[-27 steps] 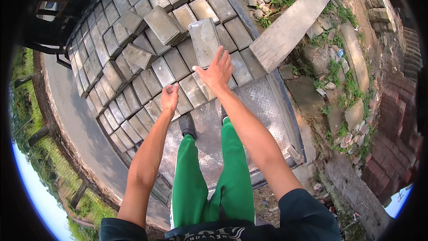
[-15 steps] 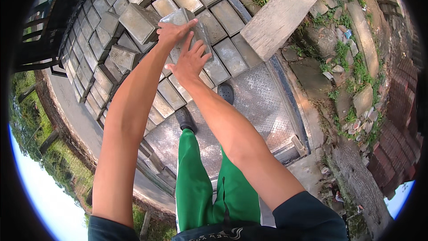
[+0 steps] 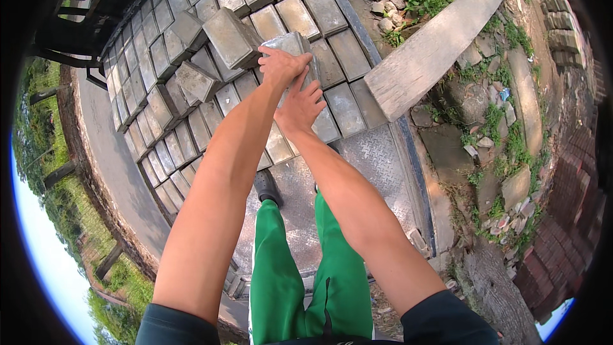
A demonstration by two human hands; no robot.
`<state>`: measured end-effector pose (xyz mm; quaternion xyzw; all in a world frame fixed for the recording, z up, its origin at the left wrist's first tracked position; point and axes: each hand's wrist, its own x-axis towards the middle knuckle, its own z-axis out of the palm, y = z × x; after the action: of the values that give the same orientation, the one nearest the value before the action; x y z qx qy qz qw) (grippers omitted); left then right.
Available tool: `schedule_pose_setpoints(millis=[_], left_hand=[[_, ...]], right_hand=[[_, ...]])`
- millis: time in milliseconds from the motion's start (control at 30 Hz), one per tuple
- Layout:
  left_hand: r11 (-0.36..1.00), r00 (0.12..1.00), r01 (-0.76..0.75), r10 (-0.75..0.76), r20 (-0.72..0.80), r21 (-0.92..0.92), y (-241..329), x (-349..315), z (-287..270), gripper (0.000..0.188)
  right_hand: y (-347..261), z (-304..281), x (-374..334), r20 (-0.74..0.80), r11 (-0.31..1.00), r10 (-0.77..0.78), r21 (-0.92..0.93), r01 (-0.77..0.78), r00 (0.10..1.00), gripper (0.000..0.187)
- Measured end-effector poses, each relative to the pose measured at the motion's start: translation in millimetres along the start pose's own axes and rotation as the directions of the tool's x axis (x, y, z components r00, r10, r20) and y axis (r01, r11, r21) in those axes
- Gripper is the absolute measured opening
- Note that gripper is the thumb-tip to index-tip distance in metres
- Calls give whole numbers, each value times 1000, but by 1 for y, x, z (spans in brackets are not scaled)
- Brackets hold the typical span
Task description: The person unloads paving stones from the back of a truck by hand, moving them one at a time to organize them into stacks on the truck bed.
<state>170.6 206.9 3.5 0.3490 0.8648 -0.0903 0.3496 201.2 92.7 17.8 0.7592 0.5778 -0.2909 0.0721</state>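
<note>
With the hands (image 3: 284, 67) as the clock's centre, I see a raised grey block (image 3: 228, 39) crowding them at ten o'clock and a tilted slab (image 3: 198, 82) jutting up at nine. Level block tops (image 3: 297, 17) leave a clear pass toward one. The wooden plank (image 3: 434, 50) bars three, while open air lies over the metal floor (image 3: 377, 163) at between four and five, past the right forearm (image 3: 357, 201).

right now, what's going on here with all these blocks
A person in green trousers stands on a metal floor, with the left hand over a grey block and the right hand at its near end. Rows of similar blocks lie around; whether the held one is lifted clear is hidden. A plank lies to the right.
</note>
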Motion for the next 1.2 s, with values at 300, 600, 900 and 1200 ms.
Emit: schedule_pose_setpoints(millis=[300, 600, 900, 1200], left_hand=[[859, 960, 279, -260, 104, -430, -92, -71, -9, 144], [553, 808, 582, -306, 504, -596, -265, -153, 96, 136], [612, 642, 727, -443, 626, -312, -357, -213, 252, 145], [754, 619, 617, -288, 731, -226, -415, -216, 398, 117]], right_hand=[[44, 1, -92, -133, 893, -370, -325, 312, 919, 121], [110, 58, -234, 207, 712, -533, -414, 567, 821, 93], [195, 123, -320, 388, 724, -391, -431, 539, 835, 101], [312, 193, -284, 610, 986, 164, -102, -129, 775, 101]])
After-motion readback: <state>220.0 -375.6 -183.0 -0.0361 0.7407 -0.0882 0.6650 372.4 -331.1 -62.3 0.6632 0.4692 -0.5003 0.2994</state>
